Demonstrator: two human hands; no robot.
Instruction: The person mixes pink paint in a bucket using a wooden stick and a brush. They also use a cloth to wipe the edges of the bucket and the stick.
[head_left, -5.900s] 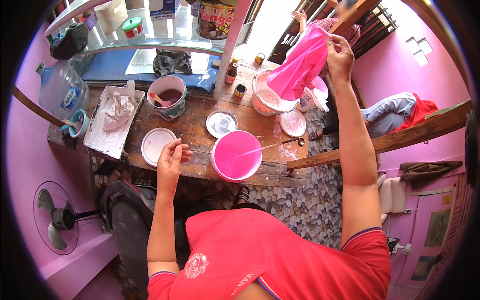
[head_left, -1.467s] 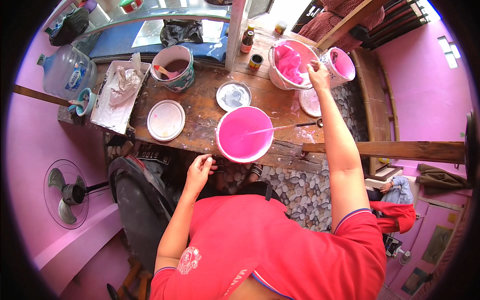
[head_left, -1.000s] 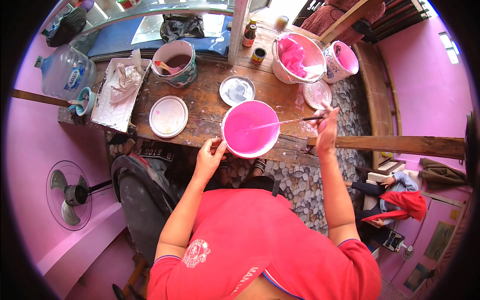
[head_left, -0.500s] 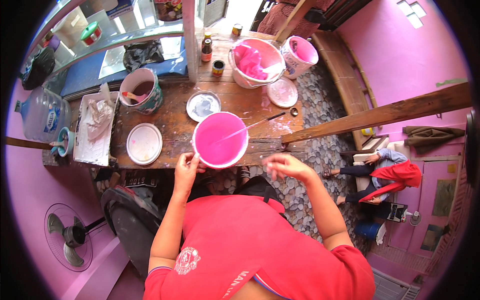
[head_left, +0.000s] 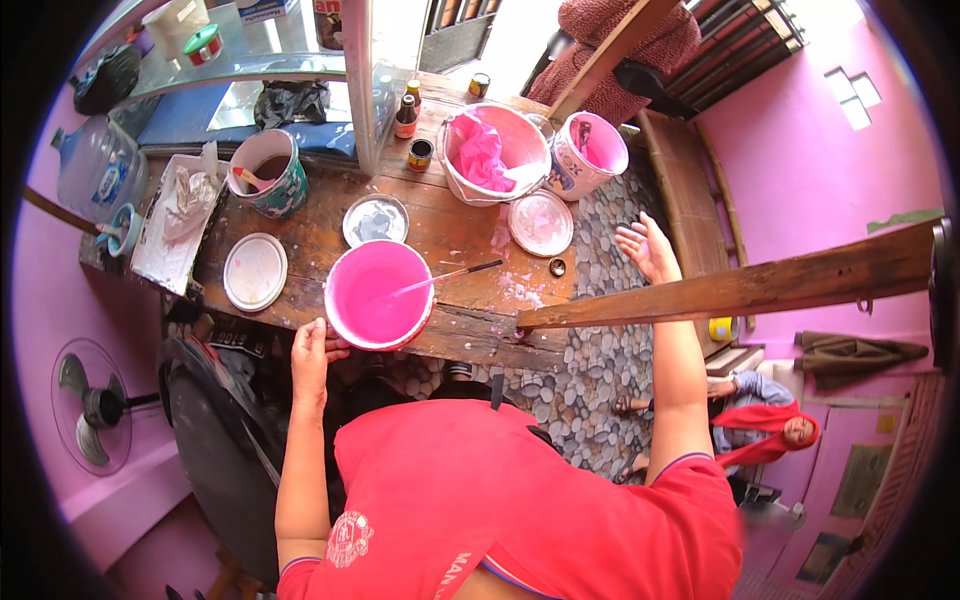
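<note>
Left hand (head_left: 313, 352): fingers loosely bent, just beside pink paint bucket (head_left: 372, 262); cannot tell if touching. Right hand (head_left: 648, 248): empty, fingers apart, well right of bucket. Bucket stands on wooden table (head_left: 455, 232), thin stick (head_left: 455, 273) leaning over its rim.

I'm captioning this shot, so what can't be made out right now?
In the head view:
- Dark-handled stick: far end hidden in pink paint.
- Wire-handled pail: bottom covered by crumpled pink sheet.
- Person in patterned clothes: cut off by upper edge.
- Left hand: contact with paint bucket too small to tell.
</note>
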